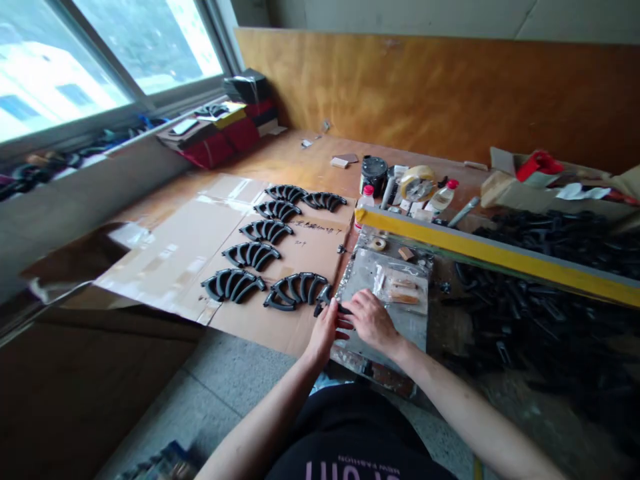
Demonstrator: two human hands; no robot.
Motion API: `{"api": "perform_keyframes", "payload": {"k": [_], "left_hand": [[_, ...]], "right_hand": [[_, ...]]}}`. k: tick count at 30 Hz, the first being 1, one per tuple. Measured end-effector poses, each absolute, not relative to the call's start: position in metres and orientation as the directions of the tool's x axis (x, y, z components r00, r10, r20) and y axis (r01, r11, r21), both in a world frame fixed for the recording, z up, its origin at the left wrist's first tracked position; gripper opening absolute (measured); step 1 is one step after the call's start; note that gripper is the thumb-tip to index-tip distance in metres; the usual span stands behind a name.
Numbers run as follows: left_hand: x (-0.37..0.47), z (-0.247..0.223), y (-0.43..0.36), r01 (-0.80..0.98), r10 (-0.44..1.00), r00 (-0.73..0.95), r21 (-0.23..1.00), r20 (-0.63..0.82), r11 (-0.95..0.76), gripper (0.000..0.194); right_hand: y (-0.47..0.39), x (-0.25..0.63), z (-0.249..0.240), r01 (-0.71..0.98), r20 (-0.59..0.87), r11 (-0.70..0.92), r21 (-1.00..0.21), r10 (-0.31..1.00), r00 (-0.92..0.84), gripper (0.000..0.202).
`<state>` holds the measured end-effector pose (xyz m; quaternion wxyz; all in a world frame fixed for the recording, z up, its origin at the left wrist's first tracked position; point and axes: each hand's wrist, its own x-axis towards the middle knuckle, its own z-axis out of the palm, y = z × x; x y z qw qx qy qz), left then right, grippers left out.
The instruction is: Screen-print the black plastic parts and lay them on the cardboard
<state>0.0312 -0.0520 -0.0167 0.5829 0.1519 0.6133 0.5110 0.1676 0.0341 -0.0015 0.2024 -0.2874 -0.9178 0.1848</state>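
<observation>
A curved black part (325, 297) is held between my two hands at the right edge of the cardboard sheet (185, 227). My left hand (327, 330) has its fingers around the lower end of the part. From the right, my right hand (370, 319) pinches the same part, its fingertips close to the left ones. Just left of the hands lies a fanned group of black curved parts (299, 290). More such groups (233, 285) sit in rows on the cardboard. Under my right hand is a grey plate (415, 327) with a plastic bag (404, 290) on it.
A yellow bar (480, 252) crosses the bench behind the plate. Beyond it stand a black can (373, 175), a tape roll (418, 183) and red-capped bottles (443, 197). A large pile of black parts (545, 320) fills the right side, near an open carton (540, 194).
</observation>
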Motion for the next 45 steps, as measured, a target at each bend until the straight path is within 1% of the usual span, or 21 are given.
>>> {"api": "perform_keyframes", "payload": {"k": [2,3,5,7,10,12,14,17,19,21,23,25,32,35,39,41,43,45], "left_hand": [[-0.001,-0.038,-0.071,-0.376,0.694,-0.448,0.823,-0.564,0.426,0.070],[-0.021,-0.049,-0.081,-0.326,0.643,-0.514,0.823,-0.568,0.465,0.072],[-0.062,-0.069,-0.098,-0.223,0.547,-0.606,0.784,-0.578,0.580,0.075],[-0.097,-0.087,-0.111,-0.165,0.472,-0.644,0.712,-0.602,0.683,0.076],[-0.129,-0.103,-0.121,-0.108,0.434,-0.625,0.622,-0.649,0.776,0.069],[-0.136,-0.105,-0.125,-0.032,0.434,-0.619,0.573,-0.654,0.819,0.065],[-0.134,-0.102,-0.127,0.063,0.448,-0.654,0.546,-0.610,0.835,0.061],[-0.119,-0.093,-0.127,0.205,0.507,-0.731,0.562,-0.457,0.802,0.045],[-0.109,-0.088,-0.120,0.367,0.602,-0.733,0.560,-0.318,0.743,0.040],[-0.102,-0.086,-0.109,0.537,0.689,-0.689,0.479,-0.225,0.694,0.041],[-0.101,-0.086,-0.097,0.617,0.713,-0.669,0.380,-0.209,0.689,0.041],[-0.104,-0.087,-0.089,0.598,0.684,-0.694,0.349,-0.226,0.721,0.040],[-0.113,-0.094,-0.085,0.516,0.606,-0.760,0.350,-0.234,0.782,0.045],[-0.116,-0.093,-0.080,0.507,0.605,-0.757,0.363,-0.246,0.782,0.042],[-0.121,-0.087,-0.076,0.504,0.620,-0.732,0.387,-0.283,0.772,0.040],[-0.123,-0.083,-0.076,0.495,0.624,-0.716,0.401,-0.313,0.770,0.040],[-0.125,-0.080,-0.077,0.480,0.623,-0.700,0.417,-0.349,0.772,0.042],[-0.127,-0.077,-0.076,0.454,0.612,-0.690,0.427,-0.387,0.782,0.044]], "right_hand": [[0.024,0.126,-0.013,0.391,0.207,0.786,-0.479,0.534,-0.820,0.021],[0.024,0.107,-0.020,0.400,0.166,0.775,-0.489,0.533,-0.830,0.023],[0.032,0.072,-0.037,0.487,0.049,0.724,-0.488,0.580,-0.813,0.025],[0.043,0.044,-0.053,0.608,-0.097,0.658,-0.445,0.639,-0.763,0.028],[0.052,0.012,-0.069,0.743,-0.273,0.557,-0.370,0.700,-0.660,0.036],[0.052,-0.002,-0.074,0.798,-0.324,0.494,-0.345,0.736,-0.595,0.041],[0.050,-0.012,-0.078,0.835,-0.346,0.438,-0.335,0.767,-0.541,0.047],[0.048,-0.021,-0.082,0.862,-0.364,0.385,-0.329,0.790,-0.492,0.049],[0.050,-0.024,-0.084,0.863,-0.367,0.379,-0.335,0.791,-0.490,0.044],[0.054,-0.024,-0.086,0.860,-0.365,0.381,-0.340,0.789,-0.494,0.038],[0.058,-0.023,-0.087,0.852,-0.357,0.394,-0.345,0.784,-0.507,0.035],[0.062,-0.021,-0.088,0.845,-0.346,0.409,-0.345,0.781,-0.520,0.035],[0.064,-0.017,-0.088,0.849,-0.331,0.434,-0.302,0.787,-0.520,0.036],[0.064,-0.020,-0.087,0.843,-0.334,0.444,-0.304,0.779,-0.531,0.035],[0.067,-0.021,-0.080,0.810,-0.367,0.489,-0.323,0.725,-0.583,0.035],[0.065,-0.019,-0.073,0.795,-0.334,0.533,-0.289,0.722,-0.606,0.037],[0.058,-0.019,-0.066,0.753,-0.254,0.601,-0.269,0.710,-0.657,0.040],[0.047,-0.022,-0.062,0.692,-0.208,0.660,-0.292,0.663,-0.720,0.042]]}}
